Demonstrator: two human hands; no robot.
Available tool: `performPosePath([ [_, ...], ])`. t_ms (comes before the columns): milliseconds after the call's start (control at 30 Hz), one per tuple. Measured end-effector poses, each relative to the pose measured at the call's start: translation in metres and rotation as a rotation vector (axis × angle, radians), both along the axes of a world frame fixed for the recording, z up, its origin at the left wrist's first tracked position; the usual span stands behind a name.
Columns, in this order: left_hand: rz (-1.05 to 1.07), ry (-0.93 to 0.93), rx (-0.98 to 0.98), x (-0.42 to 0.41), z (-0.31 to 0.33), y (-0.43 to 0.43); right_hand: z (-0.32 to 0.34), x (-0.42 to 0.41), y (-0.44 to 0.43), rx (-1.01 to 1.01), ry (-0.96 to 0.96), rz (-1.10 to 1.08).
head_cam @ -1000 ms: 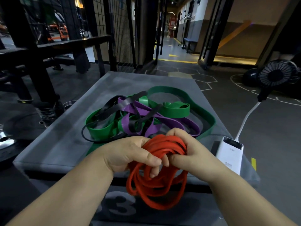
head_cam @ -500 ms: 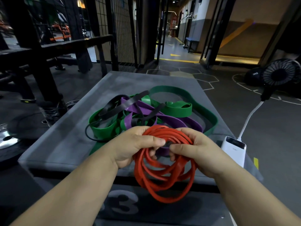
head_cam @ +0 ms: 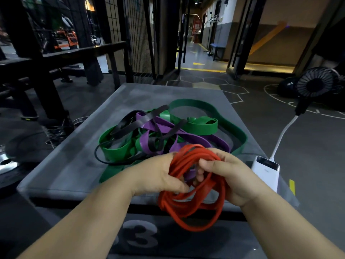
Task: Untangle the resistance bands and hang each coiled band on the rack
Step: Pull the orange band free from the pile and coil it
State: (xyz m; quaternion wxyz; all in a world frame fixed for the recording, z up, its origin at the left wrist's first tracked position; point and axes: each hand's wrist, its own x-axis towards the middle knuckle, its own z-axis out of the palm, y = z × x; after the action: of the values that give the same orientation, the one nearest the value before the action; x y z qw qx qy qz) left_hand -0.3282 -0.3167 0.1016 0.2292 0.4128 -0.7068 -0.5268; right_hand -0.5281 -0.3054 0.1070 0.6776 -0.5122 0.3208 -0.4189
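Note:
A red resistance band (head_cam: 194,208), wound into a loose coil of several loops, hangs between my two hands over the near edge of a grey box (head_cam: 74,157). My left hand (head_cam: 158,176) grips the coil's left side with fingers curled through it. My right hand (head_cam: 231,176) holds the right side, thumb and fingers wrapped over the loops. Behind them a tangle lies on the box: a wide green band (head_cam: 201,126), a purple band (head_cam: 168,128) and a thin black band (head_cam: 128,124), all knotted together.
A white power bank (head_cam: 267,171) sits at the box's right edge, its cable running to a small black fan (head_cam: 315,85) on the floor. Black steel rack posts (head_cam: 43,86) and a wire grid stand to the left. A weight plate (head_cam: 5,163) lies at far left.
The red coil has opened wider and hangs lower over the box edge. Both hands shifted slightly apart and turned around the loops.

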Motion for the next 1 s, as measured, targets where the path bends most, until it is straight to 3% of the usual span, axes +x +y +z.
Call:
performPosePath([
  [67, 0.039, -0.032, -0.016, -0.003, -0.002, 0.001, 0.001, 0.000, 0.000, 0.049, -0.141, -0.019],
  [100, 0.060, 0.041, 0.021, -0.004, -0.003, 0.001, 0.002, 0.000, -0.001, 0.073, -0.206, -0.035],
  [267, 0.345, 0.570, 0.160, -0.012, -0.006, 0.001, 0.000, 0.003, -0.003, 0.197, -0.460, -0.118],
  [333, 0.348, 0.870, 0.275, -0.019, -0.003, 0.005, -0.001, 0.009, -0.001, 0.227, -0.511, -0.104],
  [400, 0.306, 1.046, 0.333, -0.024, 0.001, 0.010, -0.001, 0.011, 0.000, 0.225, -0.534, -0.069],
  [500, 0.333, 0.959, 0.233, -0.024, 0.002, 0.010, -0.002, 0.010, -0.002, 0.205, -0.507, -0.046],
  [633, 0.342, 0.583, 0.143, -0.017, 0.000, 0.006, -0.007, 0.000, -0.010, 0.068, -0.290, -0.130],
  [767, 0.323, 0.327, 0.075, -0.017, -0.001, 0.006, -0.009, -0.005, -0.013, -0.005, -0.221, -0.204],
  [833, 0.321, 0.343, 0.071, -0.017, -0.001, 0.006, -0.010, -0.005, -0.013, -0.030, -0.206, -0.205],
  [1000, 0.383, 0.647, 0.132, -0.019, -0.001, 0.008, -0.010, -0.004, -0.012, -0.030, -0.250, -0.152],
])
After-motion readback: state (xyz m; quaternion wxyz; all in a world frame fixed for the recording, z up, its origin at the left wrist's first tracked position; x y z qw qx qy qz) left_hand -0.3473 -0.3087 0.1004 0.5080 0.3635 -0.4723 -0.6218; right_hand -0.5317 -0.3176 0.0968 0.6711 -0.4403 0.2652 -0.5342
